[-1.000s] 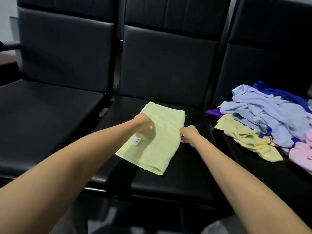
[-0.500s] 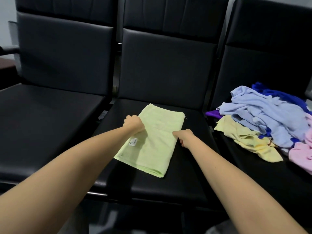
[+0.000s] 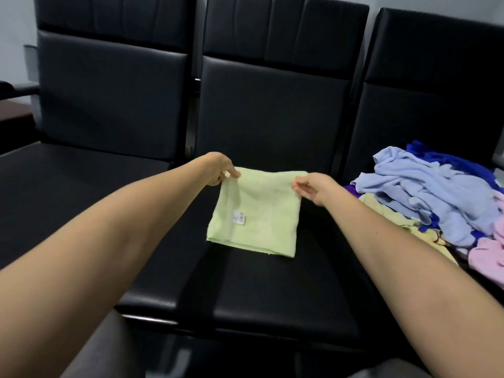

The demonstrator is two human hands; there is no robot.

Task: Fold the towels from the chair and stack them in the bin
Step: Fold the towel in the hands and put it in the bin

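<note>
Left hand point(image 3: 219, 169): pinches the far left corner of the light green towel point(image 3: 261, 214). Right hand point(image 3: 313, 189): pinches its far right corner. Towel: folded, far edge lifted, near edge resting on the middle chair seat point(image 3: 272, 290); white label point(image 3: 239, 216) facing up. Right chair point(image 3: 436, 91): carries a loose towel pile point(image 3: 436, 192) of blue, yellow, pink and purple.

I can read no text from here: the small white tag point(image 3: 239, 216) on the green towel point(image 3: 268, 205) is too blurred to make out.
</note>
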